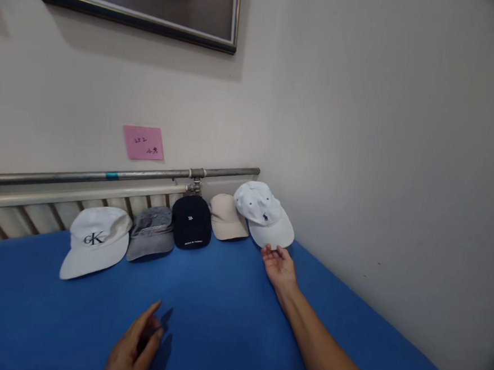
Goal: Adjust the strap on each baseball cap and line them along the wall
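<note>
My right hand [280,266], palm turned up, is at the front edge of a white cap's brim with its fingertips on it. This white cap [259,205] bears a small dark horse-rider emblem and overlaps the beige cap [228,217] beside it. Further left in the row are a black cap [191,222], a grey washed cap [152,233] and a white cap with black "CK" lettering [97,241]. Low in the view, my left hand [136,346] hovers over the blue surface, thumb and fingers apart, holding nothing.
The caps line the back of a blue-covered surface [212,312]. Behind them run a radiator [37,218] and a metal pipe [154,176]. A pink note [143,143] and a framed picture [135,24] are on the wall; another wall [379,160] bounds the right side.
</note>
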Tool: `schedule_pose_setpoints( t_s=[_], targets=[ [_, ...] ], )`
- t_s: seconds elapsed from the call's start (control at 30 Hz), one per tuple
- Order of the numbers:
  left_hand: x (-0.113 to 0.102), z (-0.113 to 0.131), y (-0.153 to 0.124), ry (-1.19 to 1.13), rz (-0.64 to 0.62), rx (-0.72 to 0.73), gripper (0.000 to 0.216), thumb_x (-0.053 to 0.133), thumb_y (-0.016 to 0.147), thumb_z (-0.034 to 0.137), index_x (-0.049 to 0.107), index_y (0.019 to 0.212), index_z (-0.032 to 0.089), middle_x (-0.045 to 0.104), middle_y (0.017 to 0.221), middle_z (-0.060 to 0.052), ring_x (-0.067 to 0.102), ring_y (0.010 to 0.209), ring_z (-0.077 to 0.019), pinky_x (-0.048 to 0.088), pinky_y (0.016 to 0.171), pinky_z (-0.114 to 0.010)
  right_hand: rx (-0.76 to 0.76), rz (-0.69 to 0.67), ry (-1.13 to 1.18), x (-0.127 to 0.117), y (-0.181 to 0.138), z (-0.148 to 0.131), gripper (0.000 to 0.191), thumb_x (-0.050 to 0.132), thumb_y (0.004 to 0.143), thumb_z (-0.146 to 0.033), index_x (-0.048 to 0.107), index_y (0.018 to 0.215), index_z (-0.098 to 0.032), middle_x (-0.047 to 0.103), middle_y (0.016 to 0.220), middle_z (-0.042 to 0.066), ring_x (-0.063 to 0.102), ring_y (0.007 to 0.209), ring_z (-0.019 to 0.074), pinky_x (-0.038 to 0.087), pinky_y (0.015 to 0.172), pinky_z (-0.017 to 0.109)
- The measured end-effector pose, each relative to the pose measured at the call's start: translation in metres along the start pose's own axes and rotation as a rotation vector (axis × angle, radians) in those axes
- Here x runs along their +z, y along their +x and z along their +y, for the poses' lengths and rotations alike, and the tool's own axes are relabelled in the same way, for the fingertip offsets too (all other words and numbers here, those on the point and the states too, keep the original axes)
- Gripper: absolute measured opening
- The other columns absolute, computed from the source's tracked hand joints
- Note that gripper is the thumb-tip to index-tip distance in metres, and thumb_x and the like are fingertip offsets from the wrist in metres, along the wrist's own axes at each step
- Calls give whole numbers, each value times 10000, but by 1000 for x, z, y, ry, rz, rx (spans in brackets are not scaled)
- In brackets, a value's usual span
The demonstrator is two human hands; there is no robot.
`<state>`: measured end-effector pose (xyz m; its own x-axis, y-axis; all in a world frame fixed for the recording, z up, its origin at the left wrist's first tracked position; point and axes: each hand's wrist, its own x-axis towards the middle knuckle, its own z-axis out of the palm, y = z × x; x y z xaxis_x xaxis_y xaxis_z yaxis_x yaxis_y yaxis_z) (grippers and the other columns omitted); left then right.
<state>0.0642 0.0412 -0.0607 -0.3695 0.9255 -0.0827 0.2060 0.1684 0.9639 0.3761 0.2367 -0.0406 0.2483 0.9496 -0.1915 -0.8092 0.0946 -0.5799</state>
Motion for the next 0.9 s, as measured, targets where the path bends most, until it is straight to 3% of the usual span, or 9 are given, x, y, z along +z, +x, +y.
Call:
schedule_pose_setpoints(
  t_s=[0.1,0.27,0.33,0.43,0.5,0.57,0.67,0.77,0.9],
  targets=[
    [1,5,-6,-205,-10,-42,658,706,693,520,578,1245,185,679,964,-109,647,812,-254,521,689,-347,1,-101,-40,9,-21,7,151,580,670,-77,504,724,-195,633,674,-37,637,630,111,565,647,267],
    [0,17,-11,-727,-324,-277,641,604,802,554,515,1277,133,682,1009,-180,674,802,-287,544,621,-389,34,-278,-175,20,-55,27,186,605,589,-82,575,736,-193,646,645,-34,626,598,151,557,606,325],
    [-1,22,-12,-910,-375,-295,532,517,880,497,508,1286,153,687,1032,-181,684,846,-316,556,638,-427,38,-334,-228,24,-67,36,147,631,583,-106,594,703,-184,631,616,-28,612,592,160,547,591,326],
    [-6,26,-9,-1041,-222,-279,371,431,949,364,506,1292,242,687,1103,-121,685,898,-289,567,706,-455,-17,-405,-311,28,-84,44,104,678,631,-191,639,726,-181,638,658,-11,600,627,161,531,606,312],
    [-11,26,-5,-1070,-121,-288,360,402,960,397,522,1267,253,678,1124,-100,677,930,-279,566,749,-468,-86,-443,-359,30,-93,44,101,694,677,-249,659,752,-190,654,751,4,602,696,160,527,671,309],
    [-19,25,-1,-1072,-34,-302,402,401,945,473,551,1212,212,674,1082,-104,674,919,-279,565,764,-479,-227,-507,-460,29,-102,42,59,679,730,-257,660,741,-202,661,893,18,604,835,166,507,789,309],
    [-27,26,3,-1036,43,-298,466,421,917,534,568,1151,159,660,999,-112,671,864,-269,562,770,-499,-579,-690,-736,27,-115,39,106,567,829,-187,650,770,-217,639,1021,36,583,991,177,449,936,344],
    [-31,30,4,-929,46,-266,506,420,912,546,565,1206,161,639,1090,-140,656,888,-259,572,731,-454,-799,-847,-889,25,-132,43,215,466,858,-99,633,877,-234,625,1040,47,602,984,167,472,914,343],
    [-38,30,6,-784,131,-209,501,473,888,540,587,1248,211,632,1212,-109,626,1011,-264,553,624,-306,-888,-1088,-960,25,-161,52,296,450,839,-37,614,981,-237,613,1028,58,623,941,154,521,809,287]
  ],
)
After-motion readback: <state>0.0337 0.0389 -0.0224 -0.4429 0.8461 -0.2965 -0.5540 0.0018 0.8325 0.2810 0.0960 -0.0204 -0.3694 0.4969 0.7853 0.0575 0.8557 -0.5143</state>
